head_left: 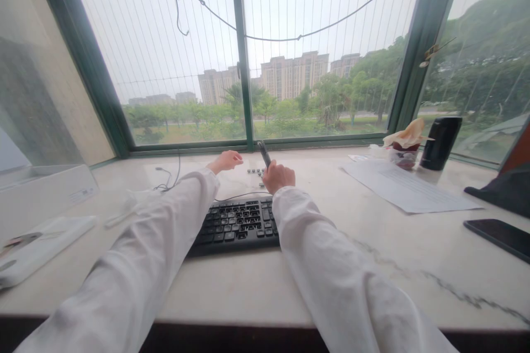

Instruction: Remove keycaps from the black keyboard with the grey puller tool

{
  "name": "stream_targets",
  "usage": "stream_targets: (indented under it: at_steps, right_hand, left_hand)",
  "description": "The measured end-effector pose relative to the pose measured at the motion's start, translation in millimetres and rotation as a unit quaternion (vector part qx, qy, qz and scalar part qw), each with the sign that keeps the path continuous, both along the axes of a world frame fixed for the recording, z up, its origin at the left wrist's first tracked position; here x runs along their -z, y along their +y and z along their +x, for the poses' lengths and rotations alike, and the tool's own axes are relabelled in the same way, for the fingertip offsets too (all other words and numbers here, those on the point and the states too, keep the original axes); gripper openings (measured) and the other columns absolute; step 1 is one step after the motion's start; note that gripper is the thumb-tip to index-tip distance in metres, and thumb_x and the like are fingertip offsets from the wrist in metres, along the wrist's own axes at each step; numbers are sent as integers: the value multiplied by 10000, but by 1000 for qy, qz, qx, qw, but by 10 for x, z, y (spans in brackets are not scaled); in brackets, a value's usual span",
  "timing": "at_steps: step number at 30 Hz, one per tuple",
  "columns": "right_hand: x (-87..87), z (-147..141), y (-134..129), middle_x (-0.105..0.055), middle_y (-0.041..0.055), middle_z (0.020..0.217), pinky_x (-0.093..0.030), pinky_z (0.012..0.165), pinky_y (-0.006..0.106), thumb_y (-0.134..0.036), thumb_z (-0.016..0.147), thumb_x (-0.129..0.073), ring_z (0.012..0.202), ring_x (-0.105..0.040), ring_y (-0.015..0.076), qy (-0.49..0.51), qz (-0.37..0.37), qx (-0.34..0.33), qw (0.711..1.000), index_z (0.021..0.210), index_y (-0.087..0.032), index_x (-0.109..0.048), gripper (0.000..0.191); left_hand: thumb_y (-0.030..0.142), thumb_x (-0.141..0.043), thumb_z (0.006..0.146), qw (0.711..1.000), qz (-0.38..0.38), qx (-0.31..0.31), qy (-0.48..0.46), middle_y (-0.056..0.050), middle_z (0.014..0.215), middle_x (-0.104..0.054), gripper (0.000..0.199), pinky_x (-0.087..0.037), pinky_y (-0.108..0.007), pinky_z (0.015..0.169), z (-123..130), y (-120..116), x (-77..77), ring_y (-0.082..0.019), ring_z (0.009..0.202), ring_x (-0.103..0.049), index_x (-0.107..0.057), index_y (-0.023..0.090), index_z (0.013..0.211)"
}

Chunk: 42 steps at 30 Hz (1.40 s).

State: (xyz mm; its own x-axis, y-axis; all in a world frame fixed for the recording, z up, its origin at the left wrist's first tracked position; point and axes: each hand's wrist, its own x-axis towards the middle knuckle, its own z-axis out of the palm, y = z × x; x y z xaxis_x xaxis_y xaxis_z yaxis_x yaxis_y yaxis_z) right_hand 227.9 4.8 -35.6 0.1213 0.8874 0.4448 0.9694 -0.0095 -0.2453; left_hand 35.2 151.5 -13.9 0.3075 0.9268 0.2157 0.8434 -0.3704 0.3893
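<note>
My right hand (279,176) is wrapped round a dark, slim stick-like tool (263,153), which points up and to the left; its exact kind is too blurred to tell. To the left, my left hand (226,161) hovers over the counter, its fingers loosely bent and nothing visible in them. Below both hands lies a black keyboard (242,226), partly covered by my sleeves. Several of its keycaps are off, leaving bare sockets. Small dark keycaps (255,171) sit in a short row on the counter between my hands, next to the tool.
A white marble-like counter (232,287) runs beneath the window. On the right are paper sheets (408,185), a black cylinder (441,143), a cup with a wrapper (403,149) and a phone (501,237). A white box (45,187), a white slab (49,248) and a cable (169,183) lie left.
</note>
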Motion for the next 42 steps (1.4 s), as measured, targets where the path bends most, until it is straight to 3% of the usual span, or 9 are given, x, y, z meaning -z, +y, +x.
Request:
stream_targets:
  at_steps: [4,7,12,15,23,28,34,42]
  right_hand:
    - [-47,-75,-54,-688,130,853,-461,683,349,-319,943,-333,808,-674,268,12,10,-15,1000,997,-154,-527,261]
    - [-71,-162,-104,-685,123,826,-458,658,340,-320,950,-325,764,-673,262,25,28,-45,998,1017,-152,-506,256]
    - [-87,-320,-195,-680,139,838,-452,657,323,-324,978,-269,736,-669,244,71,28,-119,990,1112,-128,-452,300]
    - [-74,-402,-222,-684,141,850,-441,656,311,-344,974,-310,758,-663,250,99,16,-139,985,1165,-114,-430,323]
    - [10,-691,-298,-702,74,890,-408,710,259,-448,933,-413,827,-640,206,155,-19,-193,969,925,-182,-598,324]
    - [37,-813,-384,-689,26,709,-400,724,249,-408,932,-416,729,-631,176,173,-43,-229,957,874,-182,-613,306]
    - [79,-868,-427,-696,34,773,-405,713,246,-398,919,-442,764,-630,182,156,-58,-250,954,893,-186,-611,273]
    - [123,-899,-456,-692,58,831,-401,700,263,-414,915,-431,783,-623,198,145,-53,-276,949,935,-187,-607,287]
  left_hand:
    - [472,-657,768,1000,9,22,7,-46,958,-713,353,-448,-218,607,-214,-398,-298,-114,630,-622,-713,197,982]
    - [538,-605,789,998,18,55,4,-48,974,-711,410,-444,-227,608,-399,-785,-391,-127,669,-618,-720,197,984]
    - [561,-606,781,994,-14,112,-12,-56,938,-715,433,-448,-236,657,-658,-1399,-314,-140,715,-609,-734,183,951]
    - [510,-668,747,991,-30,133,-2,-41,907,-721,353,-440,-240,731,-801,-1611,-208,-151,777,-610,-751,203,900]
    - [476,-749,667,977,-58,204,14,-24,788,-716,304,-409,-236,636,-984,-1661,2,-143,705,-597,-772,227,840]
    - [470,-767,644,975,-59,213,7,-23,758,-707,314,-403,-245,640,-928,-1706,-8,-134,657,-574,-777,236,853]
    - [444,-758,665,971,-47,236,7,-34,759,-709,298,-389,-253,626,-908,-1737,-14,-126,621,-546,-781,216,856]
    - [447,-722,699,979,-61,192,37,-6,763,-723,281,-403,-226,656,-884,-1735,13,-109,634,-575,-773,220,857]
